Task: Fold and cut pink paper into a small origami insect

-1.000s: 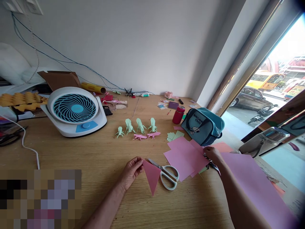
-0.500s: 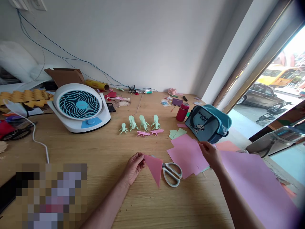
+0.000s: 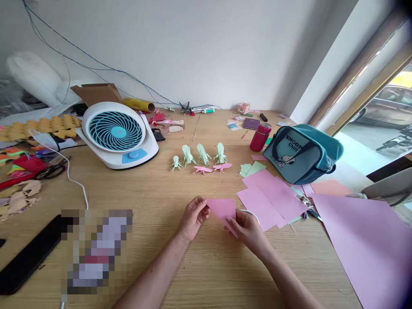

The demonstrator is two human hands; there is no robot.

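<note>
A pink paper triangle [image 3: 222, 209] is held up over the table between both hands. My left hand [image 3: 194, 218] pinches its left corner between thumb and fingers. On the other side, my right hand [image 3: 246, 227] grips the lower right part, thumb in front. Behind the right hand lie the scissors, of which just a curve of white handle [image 3: 252, 214] shows; their blades are hidden. Pink paper sheets [image 3: 267, 197] lie overlapping to the right of the hands. Beyond the hands stand several green folded paper figures [image 3: 202, 154], with two pink folded figures [image 3: 212, 168] before them.
A white and blue fan [image 3: 119, 133] stands at the left. At the right are a red flask [image 3: 260, 137], a blue bag [image 3: 292, 154] and a large pink sheet [image 3: 360, 231]. A black phone-like slab [image 3: 32, 257] lies at the front left, beside a blurred-out patch and a white cable [image 3: 75, 182].
My right hand has come left from the pink sheets and taken hold of the paper triangle. The triangle has been raised and turned. The view has shifted left.
</note>
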